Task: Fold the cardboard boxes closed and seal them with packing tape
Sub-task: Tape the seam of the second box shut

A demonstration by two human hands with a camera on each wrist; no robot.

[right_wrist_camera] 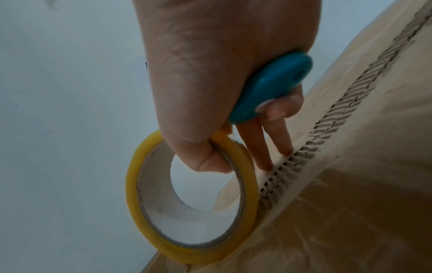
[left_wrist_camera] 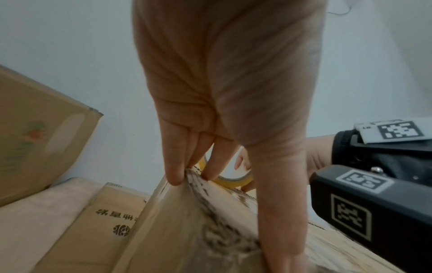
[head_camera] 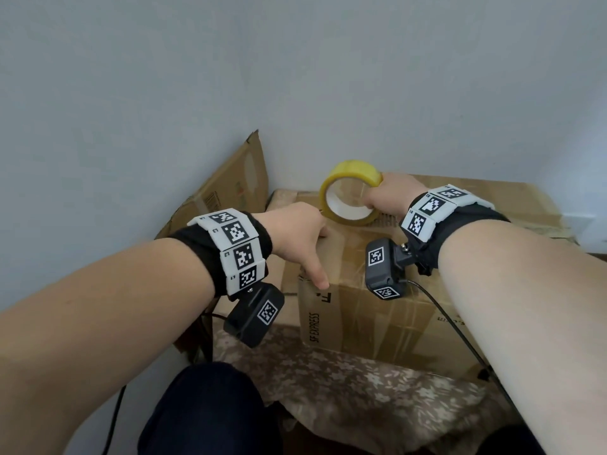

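Observation:
A brown cardboard box [head_camera: 377,310] printed "SF EXPRESS" stands on a floral cloth, its top flaps down and glossy tape across them. My left hand [head_camera: 295,228] lies flat on the box top, thumb down over the front edge. In the left wrist view its fingertips [left_wrist_camera: 175,177] press the box's [left_wrist_camera: 182,230] far edge. My right hand [head_camera: 391,195] grips a yellow tape roll [head_camera: 354,167] standing on edge on the box top. The thumb goes through the roll's [right_wrist_camera: 133,184] core. Its little finger also clamps a teal handle [right_wrist_camera: 268,86] against the palm, and two fingers touch the box's torn corrugated strip [right_wrist_camera: 350,120].
A second cardboard box [head_camera: 230,188] leans against the grey wall at the left. A wider box [head_camera: 509,201] sits behind and to the right. The floral cloth [head_camera: 345,382] covers the surface in front. A black cable [head_camera: 460,333] trails from my right wrist camera.

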